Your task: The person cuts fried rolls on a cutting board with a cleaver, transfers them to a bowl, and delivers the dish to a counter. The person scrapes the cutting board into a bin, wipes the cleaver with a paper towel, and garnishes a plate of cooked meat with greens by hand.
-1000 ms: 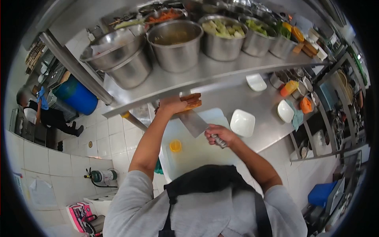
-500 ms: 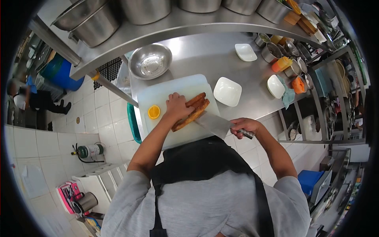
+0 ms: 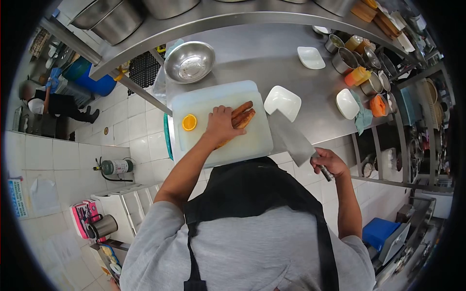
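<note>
Long browned, crisp-looking strips of food (image 3: pixel 243 118) lie side by side on the white cutting board (image 3: pixel 194 103). My left hand (image 3: pixel 221 123) is closed over them, fingers at the far side and thumb at the near right, covering part of them. My right hand (image 3: pixel 330 162) grips the handle of a cleaver (image 3: pixel 293 138). Its broad blade points up and left, off the board's right edge and apart from the food. A cut orange half (image 3: pixel 189 122) sits face up at the board's left.
Behind the board stands a steel bowl (image 3: pixel 190 62). White square dishes (image 3: pixel 283 103) are on the steel table (image 3: pixel 242 53). Sauce bottles (image 3: pixel 357 76) and steel containers line its right side. A steel shelf (image 3: pixel 218 20) with pots overhangs the back. Another person (image 3: pixel 63 104) stands far left.
The cleaver has moved right, away from the strips, and its blade has turned more upright. My left hand has shifted over the strips, covering more of them. The view has moved slightly.
</note>
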`<action>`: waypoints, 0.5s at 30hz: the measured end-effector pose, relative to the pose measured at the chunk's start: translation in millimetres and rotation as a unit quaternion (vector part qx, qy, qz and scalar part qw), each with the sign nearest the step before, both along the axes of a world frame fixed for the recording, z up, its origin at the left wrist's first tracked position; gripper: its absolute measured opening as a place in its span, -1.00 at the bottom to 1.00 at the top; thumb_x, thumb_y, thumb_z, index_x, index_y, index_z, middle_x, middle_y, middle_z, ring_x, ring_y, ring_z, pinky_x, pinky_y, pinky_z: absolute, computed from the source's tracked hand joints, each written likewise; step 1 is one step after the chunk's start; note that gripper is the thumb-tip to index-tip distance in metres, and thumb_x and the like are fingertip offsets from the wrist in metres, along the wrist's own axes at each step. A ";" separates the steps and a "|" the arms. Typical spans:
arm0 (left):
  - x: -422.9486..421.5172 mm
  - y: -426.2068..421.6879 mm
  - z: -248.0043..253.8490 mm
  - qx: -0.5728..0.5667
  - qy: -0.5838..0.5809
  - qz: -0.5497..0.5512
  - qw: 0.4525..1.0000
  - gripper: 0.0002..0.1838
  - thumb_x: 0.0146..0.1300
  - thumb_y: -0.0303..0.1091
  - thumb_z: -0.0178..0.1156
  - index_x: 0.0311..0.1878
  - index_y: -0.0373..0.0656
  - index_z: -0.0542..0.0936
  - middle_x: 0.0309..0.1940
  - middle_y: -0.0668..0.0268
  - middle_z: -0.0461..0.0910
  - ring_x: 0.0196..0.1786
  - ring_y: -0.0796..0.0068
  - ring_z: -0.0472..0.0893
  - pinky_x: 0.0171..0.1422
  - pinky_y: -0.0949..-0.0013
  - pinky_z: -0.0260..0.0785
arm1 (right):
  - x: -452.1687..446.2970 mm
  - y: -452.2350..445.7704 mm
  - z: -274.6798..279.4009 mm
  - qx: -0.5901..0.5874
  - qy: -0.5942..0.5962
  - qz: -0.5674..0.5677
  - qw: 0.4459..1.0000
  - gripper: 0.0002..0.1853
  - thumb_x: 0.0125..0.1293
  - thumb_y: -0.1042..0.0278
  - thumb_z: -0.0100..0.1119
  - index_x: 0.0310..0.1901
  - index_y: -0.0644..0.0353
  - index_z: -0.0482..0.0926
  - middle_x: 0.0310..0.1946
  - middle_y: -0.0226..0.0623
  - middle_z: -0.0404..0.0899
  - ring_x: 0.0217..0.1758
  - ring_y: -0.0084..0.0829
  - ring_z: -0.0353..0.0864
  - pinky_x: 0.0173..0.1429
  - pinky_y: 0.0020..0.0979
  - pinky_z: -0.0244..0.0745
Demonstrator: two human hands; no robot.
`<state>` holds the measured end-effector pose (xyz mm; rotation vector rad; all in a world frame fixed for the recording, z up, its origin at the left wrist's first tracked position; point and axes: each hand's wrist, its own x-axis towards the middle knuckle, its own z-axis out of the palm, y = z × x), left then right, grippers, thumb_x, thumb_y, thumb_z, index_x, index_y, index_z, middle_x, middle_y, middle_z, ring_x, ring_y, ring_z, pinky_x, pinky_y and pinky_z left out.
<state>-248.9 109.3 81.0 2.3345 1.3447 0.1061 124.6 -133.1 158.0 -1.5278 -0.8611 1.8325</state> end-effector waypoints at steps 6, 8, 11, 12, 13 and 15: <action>4.7 -37.4 -3.9 0.111 -0.096 -0.005 0.989 -0.22 -0.05 0.01 0.64 0.23 -0.14 0.62 0.44 0.00 0.36 0.55 -0.12 0.28 0.52 -0.22 0.20 | -66.9 42.3 -20.3 0.181 -0.317 0.010 0.931 -0.49 0.42 0.30 0.31 0.33 0.36 0.59 -0.17 0.01 0.79 -0.18 -0.14 0.78 0.02 -0.20 0.65; 2.1 -54.7 -11.2 0.144 -0.086 -0.045 0.985 -0.31 0.00 -0.07 0.62 0.22 -0.10 0.65 0.48 0.02 0.34 0.59 -0.12 0.24 0.52 -0.23 0.19 | -80.7 47.0 -49.9 0.230 -0.336 -0.006 0.913 -0.48 0.43 0.30 0.32 0.38 0.27 0.59 -0.25 -0.07 0.75 -0.29 -0.33 0.66 -0.06 -0.29 0.59; 1.1 -77.1 -7.2 0.142 -0.092 -0.065 0.983 -0.45 0.06 -0.18 0.59 0.13 -0.08 0.68 0.51 0.03 0.31 0.64 -0.14 0.19 0.54 -0.24 0.15 | -94.5 51.8 -61.5 0.252 -0.358 -0.006 0.899 -0.47 0.43 0.32 0.34 0.40 0.24 0.58 -0.23 -0.06 0.75 -0.31 -0.35 0.63 -0.06 -0.30 0.58; 1.2 -82.5 -5.5 0.131 -0.098 -0.066 0.984 -0.50 0.07 -0.21 0.58 0.09 -0.08 0.69 0.51 0.03 0.31 0.65 -0.14 0.18 0.55 -0.25 0.14 | -98.3 50.9 -62.0 0.249 -0.364 -0.001 0.897 -0.46 0.42 0.33 0.34 0.40 0.24 0.57 -0.20 -0.03 0.77 -0.29 -0.31 0.64 -0.04 -0.28 0.59; 0.8 -85.5 -7.8 0.141 -0.099 -0.065 0.983 -0.53 0.08 -0.23 0.56 0.06 -0.09 0.69 0.49 0.05 0.33 0.64 -0.12 0.20 0.54 -0.24 0.13 | -101.1 49.9 -61.3 0.255 -0.358 -0.005 0.898 -0.46 0.42 0.33 0.34 0.41 0.24 0.57 -0.19 -0.03 0.77 -0.29 -0.30 0.64 -0.04 -0.28 0.59; 1.1 -89.1 -15.6 0.161 -0.104 -0.064 0.979 -0.59 0.08 -0.26 0.54 0.01 -0.09 0.69 0.44 0.08 0.38 0.61 -0.09 0.24 0.54 -0.23 0.12 | -104.6 48.3 -57.3 0.266 -0.349 -0.012 0.898 -0.46 0.42 0.33 0.35 0.41 0.23 0.57 -0.18 -0.03 0.77 -0.29 -0.28 0.65 -0.03 -0.29 0.59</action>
